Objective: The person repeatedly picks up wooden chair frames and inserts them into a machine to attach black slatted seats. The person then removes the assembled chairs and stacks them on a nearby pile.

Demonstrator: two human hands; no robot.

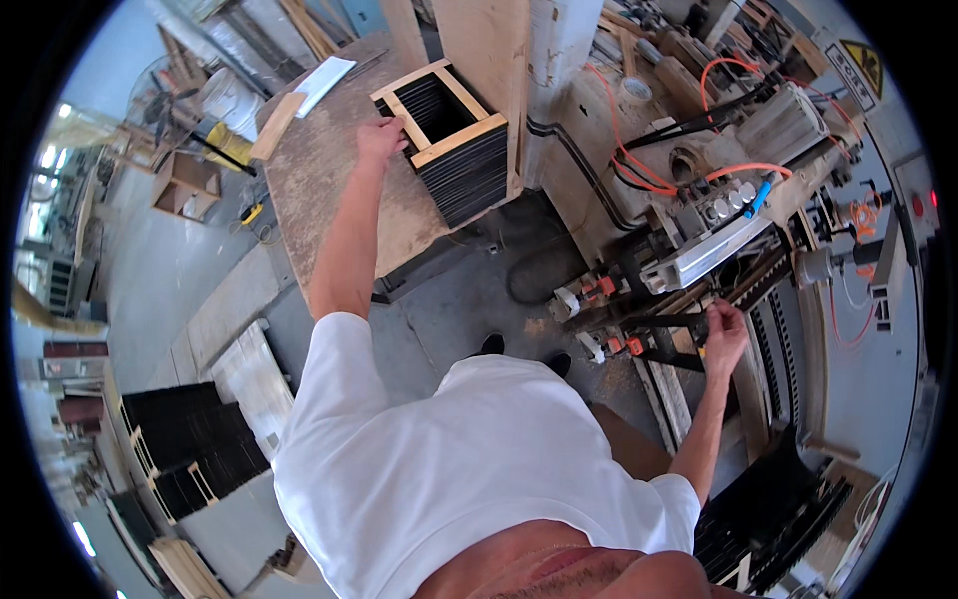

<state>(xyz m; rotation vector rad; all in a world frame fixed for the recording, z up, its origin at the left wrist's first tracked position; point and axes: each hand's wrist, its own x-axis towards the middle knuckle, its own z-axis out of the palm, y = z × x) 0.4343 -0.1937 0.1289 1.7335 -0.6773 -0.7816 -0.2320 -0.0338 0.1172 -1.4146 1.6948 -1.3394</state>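
Observation:
On the worn tabletop (299, 190) stands a stack of rectangular wooden frames (464, 180), black on the sides. The topmost frame (454, 143) shows bare pale wood around a dark opening. My left hand (381, 140) is closed at the left corner of that top frame, its fingertips partly hidden. To the right, a black wooden frame (664, 321) lies in a machine between orange-and-white clamps (624, 345). My right hand (723, 339) has its fingers closed at the right end of this black frame; the exact grip is small in view.
The machine (718, 220) carries orange hoses and a blue-handled tool (758, 200). A white panel (324, 85) and a loose board (277, 125) lie at the table's left edge. More black frames (195, 449) are stacked on the floor left; others (768, 509) stand lower right.

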